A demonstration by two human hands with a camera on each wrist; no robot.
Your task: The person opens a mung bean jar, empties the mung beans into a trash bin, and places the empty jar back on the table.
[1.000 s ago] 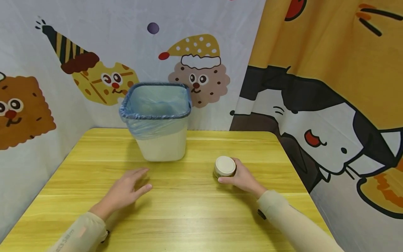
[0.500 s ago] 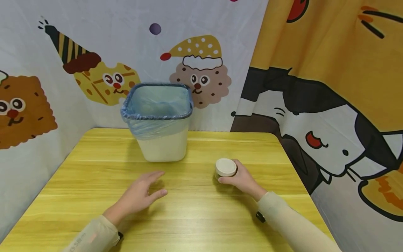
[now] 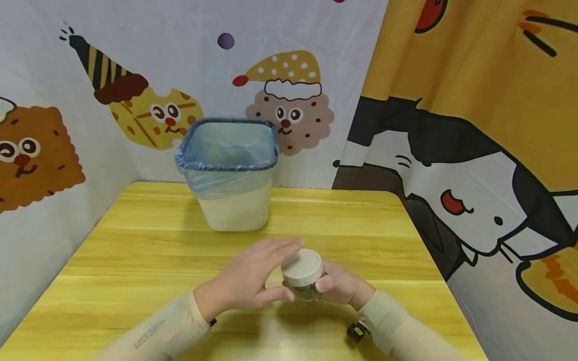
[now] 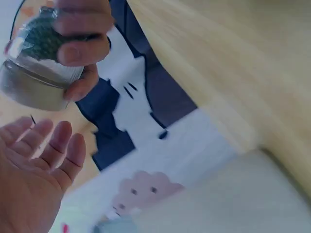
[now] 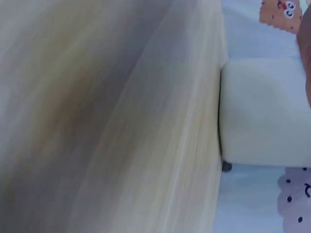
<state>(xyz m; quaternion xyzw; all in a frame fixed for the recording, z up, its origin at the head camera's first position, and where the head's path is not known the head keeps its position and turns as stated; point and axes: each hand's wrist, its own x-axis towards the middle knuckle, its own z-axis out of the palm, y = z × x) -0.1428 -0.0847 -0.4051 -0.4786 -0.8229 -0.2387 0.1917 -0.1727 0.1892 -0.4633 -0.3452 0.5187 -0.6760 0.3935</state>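
Note:
In my right hand [image 3: 345, 285] I hold a small clear glass jar [image 3: 308, 293] with a cream lid [image 3: 301, 268] and green bits inside. The jar is off the table, its lid upward. The left wrist view also shows right-hand fingers [image 4: 83, 43] curled round the jar [image 4: 41, 46]. Close to the lid's left side is my left hand [image 3: 248, 277], thumb apart from the fingers. From the left wrist, that palm [image 4: 29, 189] faces the lid with relaxed fingers and a gap between them. Only a sliver of a hand [image 5: 305, 43] enters the right wrist view.
On the wooden table [image 3: 149, 240], at the back left of centre, stands a cream bin [image 3: 237, 210] lined with a blue bag [image 3: 221, 183]. A cartoon-printed cloth [image 3: 180, 50] hangs behind the table, and a yellow one [image 3: 474, 70] at the right.
My right hand has lifted the jar and brought it nearer and to the left. My left hand has moved right, up to the jar's lid.

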